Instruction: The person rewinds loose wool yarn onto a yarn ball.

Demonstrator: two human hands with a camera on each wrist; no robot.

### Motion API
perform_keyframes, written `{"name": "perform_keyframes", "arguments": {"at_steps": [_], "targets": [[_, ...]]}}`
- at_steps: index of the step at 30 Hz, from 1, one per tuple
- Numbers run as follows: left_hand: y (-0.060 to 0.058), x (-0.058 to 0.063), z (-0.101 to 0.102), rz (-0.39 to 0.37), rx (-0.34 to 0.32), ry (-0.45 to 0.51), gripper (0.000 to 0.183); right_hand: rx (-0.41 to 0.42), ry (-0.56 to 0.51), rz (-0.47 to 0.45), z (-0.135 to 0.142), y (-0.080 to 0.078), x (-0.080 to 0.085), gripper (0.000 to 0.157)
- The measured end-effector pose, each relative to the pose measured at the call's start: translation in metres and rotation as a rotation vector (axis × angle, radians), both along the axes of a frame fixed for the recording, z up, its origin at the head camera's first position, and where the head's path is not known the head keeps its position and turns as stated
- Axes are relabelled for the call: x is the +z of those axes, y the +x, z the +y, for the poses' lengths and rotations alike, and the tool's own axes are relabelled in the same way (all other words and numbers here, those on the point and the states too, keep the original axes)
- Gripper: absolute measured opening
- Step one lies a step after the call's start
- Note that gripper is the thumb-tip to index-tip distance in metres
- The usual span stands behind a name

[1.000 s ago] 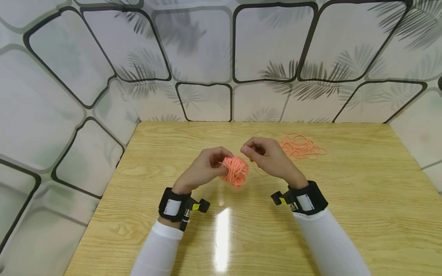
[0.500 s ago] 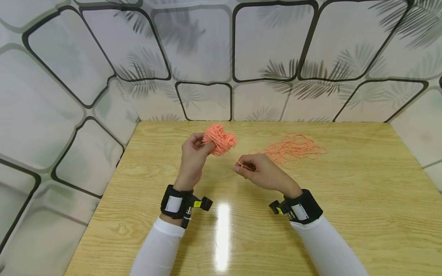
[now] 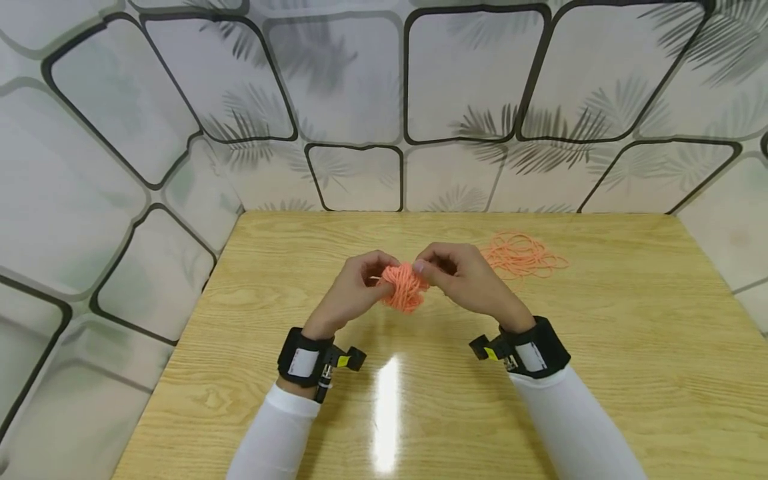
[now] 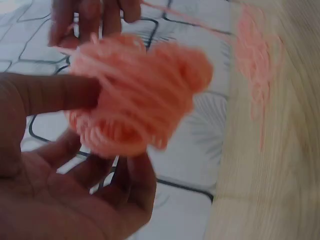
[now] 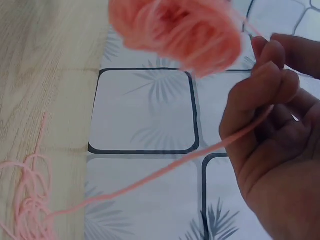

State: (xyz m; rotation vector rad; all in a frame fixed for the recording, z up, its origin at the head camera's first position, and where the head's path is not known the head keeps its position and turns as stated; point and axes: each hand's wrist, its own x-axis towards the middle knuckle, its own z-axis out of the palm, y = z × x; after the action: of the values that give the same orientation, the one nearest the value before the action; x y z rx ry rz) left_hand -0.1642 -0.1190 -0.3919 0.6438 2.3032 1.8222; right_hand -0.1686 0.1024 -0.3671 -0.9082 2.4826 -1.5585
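Note:
A ball of coral yarn [image 3: 403, 288] is held above the table by my left hand [image 3: 354, 293]. In the left wrist view the thumb presses on one side of the yarn ball [image 4: 145, 90] and the fingertips support it from below. My right hand [image 3: 465, 277] is right at the ball's right side in the head view. The right wrist view has the right hand [image 5: 270, 110] pinching the yarn strand [image 5: 170, 167] between thumb and fingertips, with its fingers curled. That strand runs through the palm and down to the loose yarn on the table.
A loose heap of coral yarn [image 3: 522, 255] lies on the wooden table [image 3: 630, 347] toward the back right. Behind the table stands a patterned wall [image 3: 360, 80] with leaf prints. Each wrist carries a black strap with a small camera.
The left hand swung the yarn ball up and away half a second ago, then came back down toward me. The right hand dipped nearer, then rose, and now meets the ball.

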Motion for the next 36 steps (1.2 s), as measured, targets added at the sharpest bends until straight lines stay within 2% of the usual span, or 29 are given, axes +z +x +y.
{"name": "perform_keyframes", "arguments": {"at_steps": [4, 6, 8, 11, 14, 16, 18, 20, 22, 24, 27, 30, 33, 36], "targets": [[0.001, 0.001, -0.003, -0.075, -0.177, 0.092, 0.022, -0.052, -0.074, -0.054, 0.0, -0.004, -0.001, 0.018], [0.001, 0.002, -0.003, -0.085, -0.211, 0.151, 0.022, -0.047, -0.082, -0.083, -0.001, -0.004, -0.002, 0.017], [0.002, 0.002, -0.003, -0.101, -0.203, 0.229, 0.023, -0.02, -0.07, -0.111, -0.003, -0.004, -0.006, 0.018], [0.002, 0.003, -0.002, -0.107, -0.104, 0.337, 0.028, 0.036, -0.027, -0.14, -0.006, -0.004, -0.017, 0.021], [0.001, 0.005, 0.0, -0.116, 0.055, 0.418, 0.032, 0.081, 0.031, -0.155, -0.009, -0.004, -0.031, 0.026], [0.0, 0.005, 0.002, -0.11, 0.173, 0.439, 0.031, 0.097, 0.076, -0.151, -0.011, -0.001, -0.036, 0.028], [0.0, 0.006, 0.003, -0.08, 0.275, 0.407, 0.029, 0.116, 0.11, -0.139, -0.013, 0.003, -0.038, 0.028], [0.002, 0.01, 0.005, -0.03, 0.342, 0.333, 0.026, 0.127, 0.145, -0.116, -0.014, 0.007, -0.036, 0.027], [0.005, 0.013, 0.006, 0.041, 0.377, 0.222, 0.024, 0.135, 0.163, -0.086, -0.014, 0.01, -0.031, 0.024], [0.006, 0.012, 0.007, 0.091, 0.376, 0.111, 0.023, 0.13, 0.178, -0.045, -0.013, 0.012, -0.023, 0.021], [0.004, 0.004, 0.006, 0.106, 0.297, -0.034, 0.022, 0.104, 0.149, -0.003, -0.01, 0.012, -0.01, 0.02], [0.001, -0.004, 0.004, 0.044, 0.109, -0.087, 0.022, 0.057, 0.066, 0.009, -0.006, 0.01, 0.0, 0.022], [0.001, -0.005, 0.002, -0.026, -0.088, -0.038, 0.023, -0.007, -0.035, -0.001, -0.004, 0.006, 0.004, 0.02], [0.002, -0.004, 0.001, -0.049, -0.206, 0.098, 0.022, -0.066, -0.095, -0.028, -0.004, 0.002, 0.004, 0.017]]}}
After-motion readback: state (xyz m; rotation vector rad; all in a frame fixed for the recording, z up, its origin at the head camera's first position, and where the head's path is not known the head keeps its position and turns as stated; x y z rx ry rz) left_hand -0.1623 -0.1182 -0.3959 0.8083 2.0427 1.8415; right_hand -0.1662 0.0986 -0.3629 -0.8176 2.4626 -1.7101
